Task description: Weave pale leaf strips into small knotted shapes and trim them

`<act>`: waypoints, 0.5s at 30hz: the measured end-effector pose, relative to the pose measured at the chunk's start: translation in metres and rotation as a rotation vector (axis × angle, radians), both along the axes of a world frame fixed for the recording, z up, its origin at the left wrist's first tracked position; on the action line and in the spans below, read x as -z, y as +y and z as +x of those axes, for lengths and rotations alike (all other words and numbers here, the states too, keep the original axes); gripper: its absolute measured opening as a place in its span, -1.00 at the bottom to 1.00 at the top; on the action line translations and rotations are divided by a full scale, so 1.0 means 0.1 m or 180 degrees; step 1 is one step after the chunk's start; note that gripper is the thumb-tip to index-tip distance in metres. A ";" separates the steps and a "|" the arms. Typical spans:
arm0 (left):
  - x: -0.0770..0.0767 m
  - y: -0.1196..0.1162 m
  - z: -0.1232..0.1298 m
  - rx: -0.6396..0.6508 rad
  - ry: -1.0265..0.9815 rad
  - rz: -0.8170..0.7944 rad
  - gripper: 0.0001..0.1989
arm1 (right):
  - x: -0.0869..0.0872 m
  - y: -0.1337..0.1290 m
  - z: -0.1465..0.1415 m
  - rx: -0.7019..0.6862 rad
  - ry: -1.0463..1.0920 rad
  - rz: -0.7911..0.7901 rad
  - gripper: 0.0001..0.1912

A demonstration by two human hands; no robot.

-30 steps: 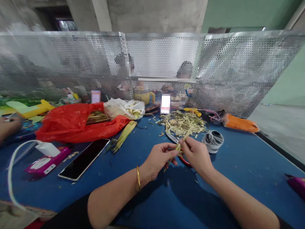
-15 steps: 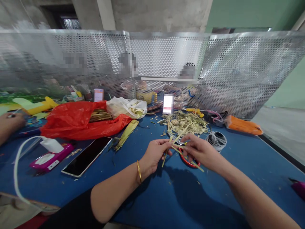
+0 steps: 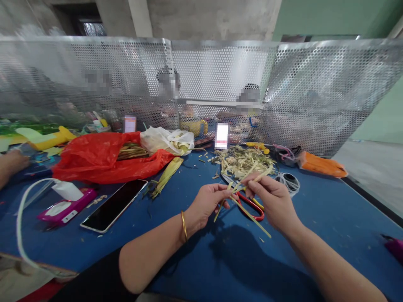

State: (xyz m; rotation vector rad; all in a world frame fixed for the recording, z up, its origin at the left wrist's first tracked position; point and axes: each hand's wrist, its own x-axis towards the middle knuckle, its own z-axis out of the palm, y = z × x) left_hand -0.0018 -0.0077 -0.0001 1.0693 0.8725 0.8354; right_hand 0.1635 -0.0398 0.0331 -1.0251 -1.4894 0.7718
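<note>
The fingers (image 3: 223, 193) of the left hand (image 3: 204, 204) clamp the crossing of several pale plant strips (image 3: 252, 217); those of the right hand (image 3: 277, 197) pinch strips slanting up rightward. The strips hang above the blue table (image 3: 333, 226), over red-handled scissors (image 3: 258, 217). Beyond lies a heap of plant scraps (image 3: 247, 159), a thread spool (image 3: 289, 184) at its right.

muted light; soft shadows on blue table (image 3: 330, 218); white screen (image 3: 222, 133) blown out; edges stretched
</note>
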 end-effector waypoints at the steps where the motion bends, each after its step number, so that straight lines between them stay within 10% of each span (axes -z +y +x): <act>1: 0.00 0.00 0.00 0.0020 -0.0009 0.0013 -0.76 | 0.01 0.00 -0.01 0.0003 0.0156 -0.0107 -0.88; 15: 0.03 0.00 0.03 -0.0248 0.0114 0.0112 -0.76 | 0.02 0.02 0.05 0.0097 -0.1351 -0.1007 -0.77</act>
